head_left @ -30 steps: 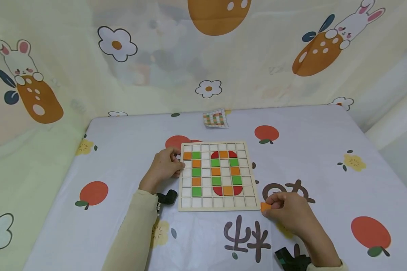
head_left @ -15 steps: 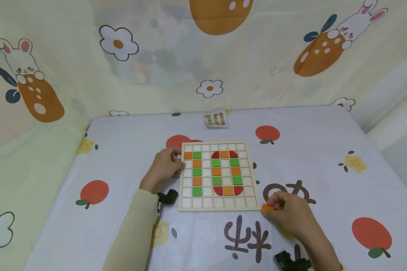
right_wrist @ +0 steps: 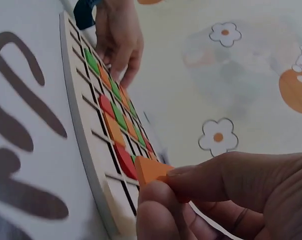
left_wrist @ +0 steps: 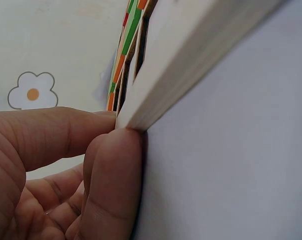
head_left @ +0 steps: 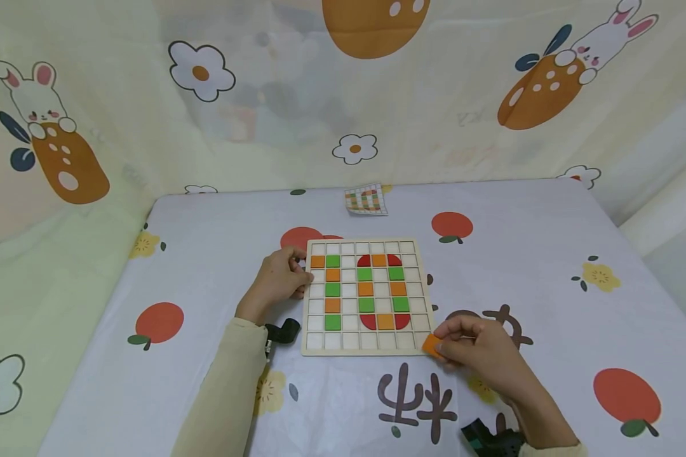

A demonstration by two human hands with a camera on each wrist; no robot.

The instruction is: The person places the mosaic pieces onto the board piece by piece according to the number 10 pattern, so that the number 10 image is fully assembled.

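A light wooden grid board [head_left: 368, 352] lies flat on the table, with orange and green square tiles and red rounded tiles set in its cells. The tiles make a shape like a 1 on the left and a ring like a 0 on the right. My left hand [head_left: 274, 279] pinches the board's left edge between thumb and finger; in the left wrist view the board's side [left_wrist: 191, 55] meets both fingertips. My right hand [head_left: 483, 352] pinches an orange square tile [right_wrist: 153, 171], held over the lower right corner. A sliver of red shows below that tile in the right wrist view.
Behind the board lies a small patterned card [head_left: 366, 200] with a coloured grid printed on it. The table has a white cloth [head_left: 520, 254] with printed fruit, flowers and characters. A patterned curtain [head_left: 263, 152] hangs behind. Dark wrist devices [head_left: 282, 331] sit near both wrists.
My right hand has moved slightly left and up, taking the orange tile from beside the board's lower right corner to over it. My left hand stays on the left edge.
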